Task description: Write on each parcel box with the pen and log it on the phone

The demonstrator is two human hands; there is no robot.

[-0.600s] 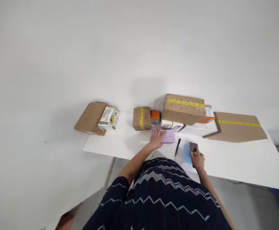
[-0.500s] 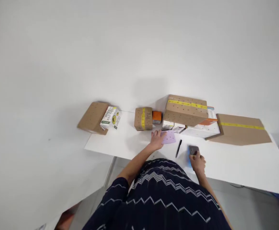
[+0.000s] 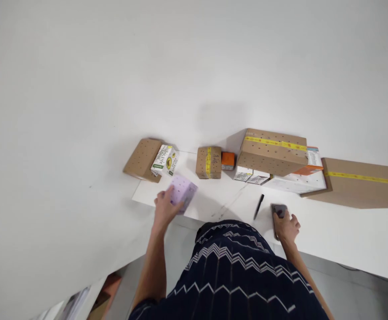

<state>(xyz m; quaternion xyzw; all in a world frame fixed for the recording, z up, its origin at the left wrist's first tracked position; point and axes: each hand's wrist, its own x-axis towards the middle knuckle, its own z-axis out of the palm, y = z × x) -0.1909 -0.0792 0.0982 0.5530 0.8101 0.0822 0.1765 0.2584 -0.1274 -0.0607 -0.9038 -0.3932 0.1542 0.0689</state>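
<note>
My left hand [image 3: 165, 208] grips a small lilac box [image 3: 182, 192] dotted with dark spots and holds it just above the left end of the white table [image 3: 347, 231]. My right hand [image 3: 285, 225] rests on the table near its front edge, fingers curled on a small dark grey device [image 3: 278, 210]. A black pen [image 3: 258, 207] lies on the table just left of that device.
Along the wall stand a tilted brown box [image 3: 142, 158], a green-and-white carton [image 3: 165, 160], a small brown box with yellow tape [image 3: 209, 162], an orange box [image 3: 228, 160], a large taped brown box [image 3: 274, 151] on white boxes, and a flat taped box [image 3: 360, 182].
My left hand has lifted the lilac box from the table's middle and carried it to the left end. My right hand stays on the dark device.
</note>
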